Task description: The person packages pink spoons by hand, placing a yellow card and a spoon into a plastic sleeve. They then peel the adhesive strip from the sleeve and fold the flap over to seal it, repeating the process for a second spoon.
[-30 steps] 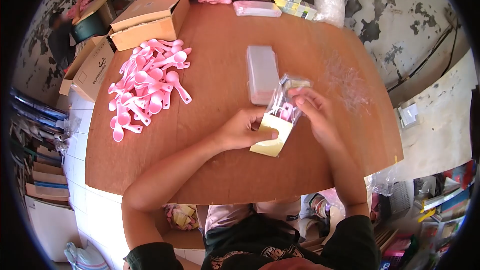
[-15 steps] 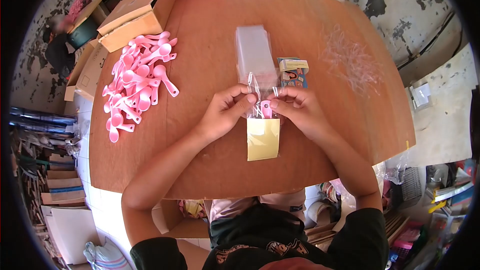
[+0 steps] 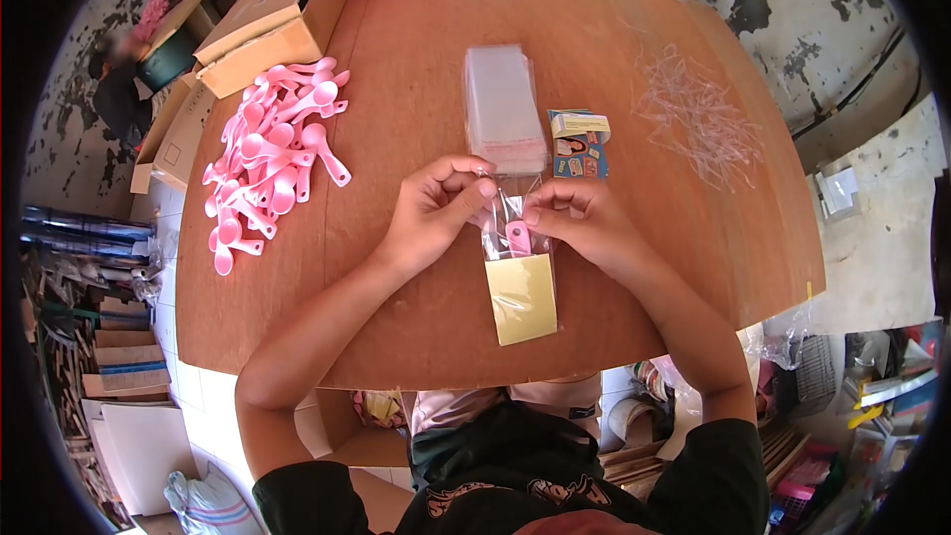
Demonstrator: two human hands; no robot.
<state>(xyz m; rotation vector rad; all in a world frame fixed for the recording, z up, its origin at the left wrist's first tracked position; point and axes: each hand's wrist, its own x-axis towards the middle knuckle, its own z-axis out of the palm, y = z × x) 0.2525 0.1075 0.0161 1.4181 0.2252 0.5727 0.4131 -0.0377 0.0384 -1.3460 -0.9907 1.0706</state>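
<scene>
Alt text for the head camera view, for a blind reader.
Left hand and right hand pinch the top of a clear bag holding a gold packet and pink spoon, on a table. A spoon pile lies to the left.

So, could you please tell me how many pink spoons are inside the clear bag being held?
1: a pink spoon lies inside the clear bag, just above the gold card, between the left hand and right hand. Others may be hidden behind the fingers.

Both hands, left hand [image 3: 433, 206] and right hand [image 3: 582, 221], pinch the top of a clear plastic bag [image 3: 515, 267] holding a gold card [image 3: 522, 299] and pink plastic spoon [image 3: 517, 236] on the round wooden table [image 3: 416, 317].
</scene>
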